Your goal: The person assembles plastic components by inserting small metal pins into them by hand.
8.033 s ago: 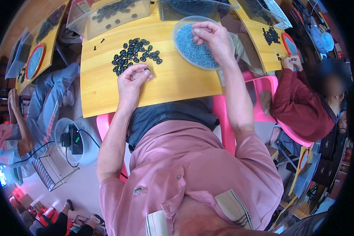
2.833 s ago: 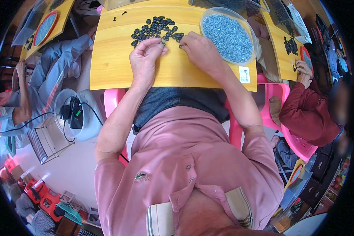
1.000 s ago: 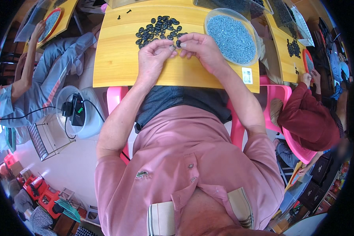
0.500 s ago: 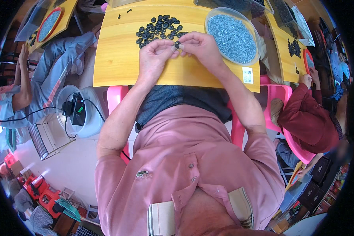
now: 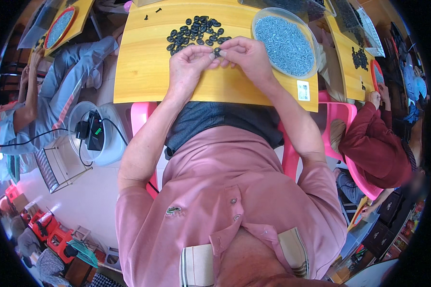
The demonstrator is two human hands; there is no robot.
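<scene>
Head view, item under inspection: a small black part (image 5: 217,51), held over the worktop (image 5: 143,71) at the near side of a heap of black oval pieces (image 5: 195,31). Both hands were together on it: the left hand (image 5: 188,65) closed thumb and fingertips at its left side, and the right hand (image 5: 246,55) pinched it from the right. Fingertips covered much of the part; whether a smaller item sat between them could not be told.

In this inspector's judgement, sound handling called for light, even pressure from both sides, with wrists steady and the part square to the fingertips. Too tight a pinch risked tilting so small a piece or flicking it into the heap. Thumbs clear of its upper face would have made checking by eye easier.

Two small dark pieces (image 5: 158,10) lay apart, beyond the heap to the left. A round clear tub (image 5: 317,62) of small metallic rods (image 5: 287,48) stood to the right, with a white label (image 5: 303,90) near the worktop's corner. A co-worker (image 5: 376,150) in dark red sat well apart, farther right.
</scene>
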